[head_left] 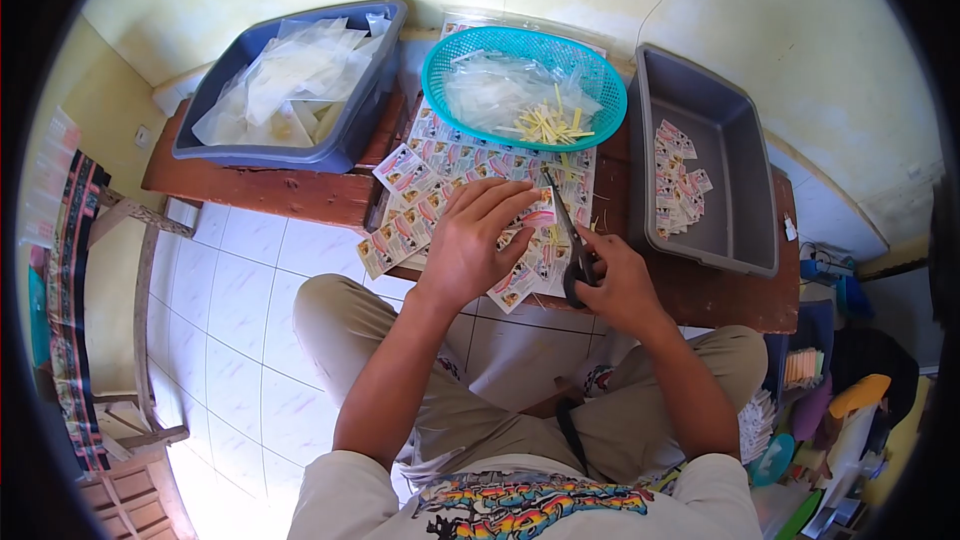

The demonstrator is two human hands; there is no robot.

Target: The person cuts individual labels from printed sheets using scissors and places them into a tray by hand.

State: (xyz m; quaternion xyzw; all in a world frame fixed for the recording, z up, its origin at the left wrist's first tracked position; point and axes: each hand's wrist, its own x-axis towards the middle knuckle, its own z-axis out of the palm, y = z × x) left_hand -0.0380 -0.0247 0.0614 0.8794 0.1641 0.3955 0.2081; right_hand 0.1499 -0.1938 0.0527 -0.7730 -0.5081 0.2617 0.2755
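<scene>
I see the right hand's fingers gripping the black scissors, its blades beside a small printed card held in the left hand's fingers, above the table's near edge. Beneath them I see printed sheets spread out. A teal basket stands towards the far edge, and a grey tub stands near the right end.

Bright light washes out the lower-left floor, while fisheye distortion bows the dark-rimmed edges.
</scene>
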